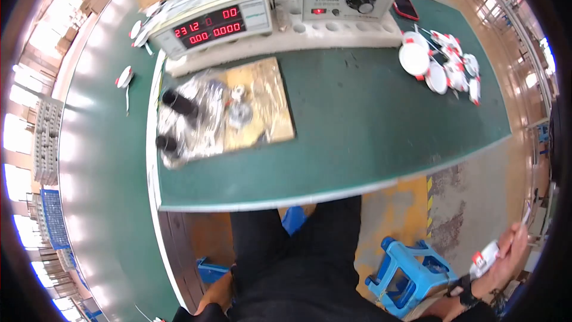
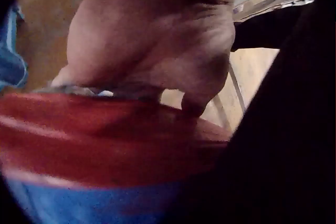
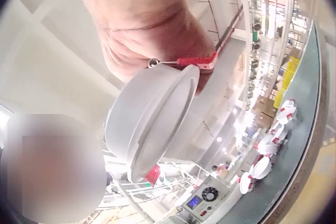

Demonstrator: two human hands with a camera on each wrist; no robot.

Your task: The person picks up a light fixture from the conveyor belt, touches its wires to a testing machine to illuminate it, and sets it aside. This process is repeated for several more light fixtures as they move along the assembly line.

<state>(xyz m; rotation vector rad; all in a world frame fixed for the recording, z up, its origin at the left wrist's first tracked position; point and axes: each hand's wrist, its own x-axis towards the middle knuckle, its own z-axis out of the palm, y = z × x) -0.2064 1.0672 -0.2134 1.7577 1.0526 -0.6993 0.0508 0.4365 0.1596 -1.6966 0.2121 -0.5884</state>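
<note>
Out to the right, my right hand (image 1: pixel 505 257) pinches a white round downlight (image 3: pixel 152 119) with red-sleeved spring clips. In the right wrist view its pale housing and rim are close below the hand, and the fingertips are partly hidden behind it. My left hand (image 2: pixel 152 40) is low at my left side, its fingers reaching down over the edge of a smooth red and blue object (image 2: pixel 94 140). The thumb bends against the red part, and the other fingertips are hidden. More white downlights (image 1: pixel 414 56) with red clips lie piled at the green table's right end.
A power meter (image 1: pixel 253 15) with red digits and a grey voltage regulator (image 1: pixel 307 9) stand at the back on white foam. A film-wrapped board (image 1: pixel 262 83) with black cylinders lies at left. A blue stool (image 1: pixel 411 274) stands at right; a phone (image 1: pixel 406 6) lies behind.
</note>
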